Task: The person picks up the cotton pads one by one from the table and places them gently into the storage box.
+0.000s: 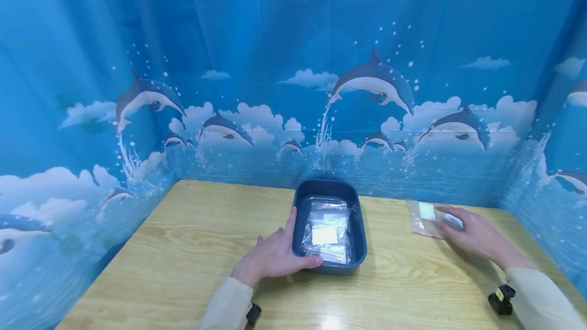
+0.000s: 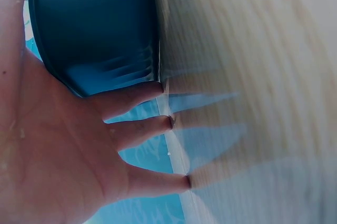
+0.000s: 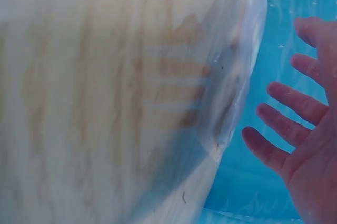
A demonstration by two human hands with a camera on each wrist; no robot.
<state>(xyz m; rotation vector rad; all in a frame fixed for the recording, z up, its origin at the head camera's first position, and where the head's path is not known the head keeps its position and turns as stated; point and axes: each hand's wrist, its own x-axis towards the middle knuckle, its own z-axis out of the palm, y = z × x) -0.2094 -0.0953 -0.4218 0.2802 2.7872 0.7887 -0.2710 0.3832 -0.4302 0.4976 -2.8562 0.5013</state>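
A dark blue plastic bin (image 1: pixel 362 233) stands on the table near its back edge. Inside it lie several clear plastic bags (image 1: pixel 324 235) with white labels. My left hand (image 1: pixel 274 254) is spread against the bin's near left corner, thumb along the front and forefinger by the left side. In the left wrist view its other fingers are straight, tips on the tabletop beside the bin wall (image 2: pixel 100 29). Far right, a clear bag with a white label (image 1: pixel 426 212) lies flat. My right hand (image 1: pixel 474 232) hovers at its right end; the right wrist view shows spread fingers apart from the bag (image 3: pixel 226 98).
The light wooden table (image 1: pixel 206 228) spans the space under both hands. A blue curtain (image 1: pixel 257 157) printed with dolphins rises right behind its back edge and along both sides. Small black wrist devices (image 1: pixel 502 299) sit by the sleeves.
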